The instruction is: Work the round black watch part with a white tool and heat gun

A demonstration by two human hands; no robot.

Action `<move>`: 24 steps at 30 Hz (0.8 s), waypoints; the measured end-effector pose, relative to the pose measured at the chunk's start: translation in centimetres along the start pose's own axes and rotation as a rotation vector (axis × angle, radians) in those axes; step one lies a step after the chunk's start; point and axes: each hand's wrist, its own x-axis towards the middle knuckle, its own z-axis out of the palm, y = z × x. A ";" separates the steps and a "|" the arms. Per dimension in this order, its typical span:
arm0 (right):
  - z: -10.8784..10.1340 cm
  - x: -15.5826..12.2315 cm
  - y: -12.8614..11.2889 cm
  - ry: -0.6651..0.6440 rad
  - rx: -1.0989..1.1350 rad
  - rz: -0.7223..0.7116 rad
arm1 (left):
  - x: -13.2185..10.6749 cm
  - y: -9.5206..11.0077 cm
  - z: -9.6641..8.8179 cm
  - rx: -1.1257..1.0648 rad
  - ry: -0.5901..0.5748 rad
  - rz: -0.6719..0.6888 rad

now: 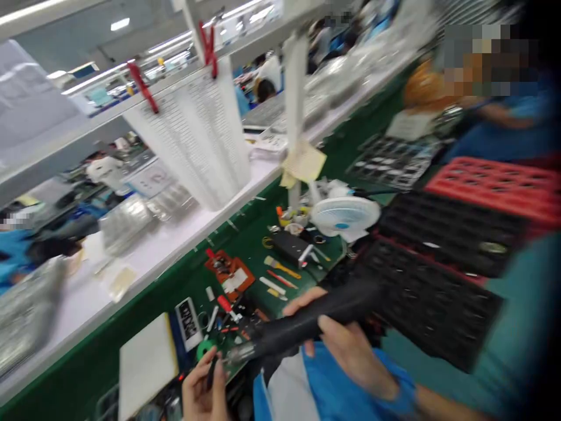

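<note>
Your right hand [346,345] was wrapped round the black power tool [280,334] above the green bench [245,240] | its long axis ran upper right to lower left, metal tip [239,352] towards your nearer left hand [201,392], which pinched a small dark part [211,371] just beside it | print on the hanging sheets [197,128] was unreadable (motion blur)

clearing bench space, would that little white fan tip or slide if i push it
The white fan looks like thin plastic, so probably light. Its wide head hides any base, so a high push might tip it.
</note>
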 end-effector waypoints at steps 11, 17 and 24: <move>0.1 1.7 -1.3 0.032 -0.029 -0.095 | 0.0 -0.7 -0.4 0.006 -0.078 0.123; 0.7 2.1 -0.8 0.003 -0.020 -0.098 | -0.2 -0.4 -0.8 0.025 -0.042 0.120; 0.9 2.1 -0.2 -0.009 -0.022 -0.068 | -0.7 0.6 -0.3 0.048 0.045 0.084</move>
